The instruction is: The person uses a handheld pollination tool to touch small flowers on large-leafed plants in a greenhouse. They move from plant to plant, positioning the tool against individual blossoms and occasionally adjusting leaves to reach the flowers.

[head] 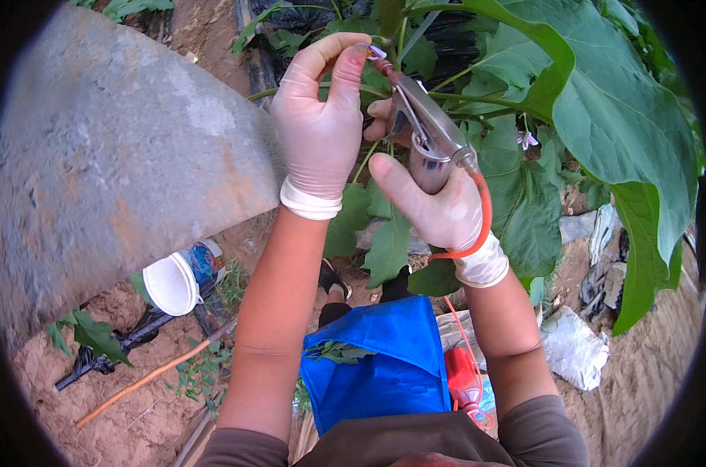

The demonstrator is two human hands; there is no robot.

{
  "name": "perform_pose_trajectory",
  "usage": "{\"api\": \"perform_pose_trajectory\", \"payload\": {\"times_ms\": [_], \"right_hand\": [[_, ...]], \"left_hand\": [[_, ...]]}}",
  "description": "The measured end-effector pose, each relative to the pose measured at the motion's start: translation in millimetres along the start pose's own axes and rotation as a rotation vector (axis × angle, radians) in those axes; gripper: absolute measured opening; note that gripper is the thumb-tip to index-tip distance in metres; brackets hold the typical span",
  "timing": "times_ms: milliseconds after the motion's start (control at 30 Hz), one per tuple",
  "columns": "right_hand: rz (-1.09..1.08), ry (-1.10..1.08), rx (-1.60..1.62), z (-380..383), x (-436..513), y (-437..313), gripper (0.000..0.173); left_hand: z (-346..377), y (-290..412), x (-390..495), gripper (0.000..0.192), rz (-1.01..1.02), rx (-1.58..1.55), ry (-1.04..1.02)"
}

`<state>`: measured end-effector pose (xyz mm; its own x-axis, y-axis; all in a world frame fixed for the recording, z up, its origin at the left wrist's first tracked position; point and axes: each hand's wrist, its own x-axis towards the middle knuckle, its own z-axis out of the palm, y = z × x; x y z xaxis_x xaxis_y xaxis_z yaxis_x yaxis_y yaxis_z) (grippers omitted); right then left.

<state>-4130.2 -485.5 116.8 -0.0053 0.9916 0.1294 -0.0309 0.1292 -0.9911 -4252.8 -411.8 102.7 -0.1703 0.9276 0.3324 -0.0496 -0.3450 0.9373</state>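
My left hand (pixel 324 111), in a thin whitish glove, pinches a small purple flower (pixel 375 52) between thumb and forefinger, close to the plant's thick stem. From the right, my gloved right hand (pixel 432 198) holds a metal spray-type tool (pixel 432 114) with a clear container below it. The tool's reddish nozzle tip points at the flower and is at or very near it. An orange-red hose (pixel 485 216) runs from the tool's rear end over my right wrist. Another purple flower (pixel 527 140) hangs among the large green leaves (pixel 615 105) on the right.
A large grey slab-like surface (pixel 131 157) fills the upper left. Below it are a white bucket (pixel 169 286) and a wooden stick (pixel 154 373) on soil. A blue cloth pouch (pixel 382 373) hangs before my body, beside a bottle of red liquid (pixel 463 373). Crumpled plastic (pixel 575 350) lies right.
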Motion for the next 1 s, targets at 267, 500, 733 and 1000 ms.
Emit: {"api": "perform_pose_trajectory", "payload": {"times_ms": [267,500,733,1000], "right_hand": [[0.001,-0.022,-0.06,1.0,1.1,-1.5,0.05],[0.062,0.01,0.013,2.7,1.0,-2.6,0.051],[-0.068,0.024,0.0,-3.3,-13.9,-5.5,0.057],[-0.018,-0.034,0.33,20.4,-118.7,-96.8,0.055]], "left_hand": [[-0.3,3.8,-0.9,0.017,-0.081,0.015,-0.029],[-0.2,-1.1,2.6,0.013,0.011,0.062,0.002],[-6.2,-8.4,4.2,0.014,0.036,0.113,-0.027],[-45.5,92.5,-70.3,0.059,-0.027,0.592,-0.452]]}}
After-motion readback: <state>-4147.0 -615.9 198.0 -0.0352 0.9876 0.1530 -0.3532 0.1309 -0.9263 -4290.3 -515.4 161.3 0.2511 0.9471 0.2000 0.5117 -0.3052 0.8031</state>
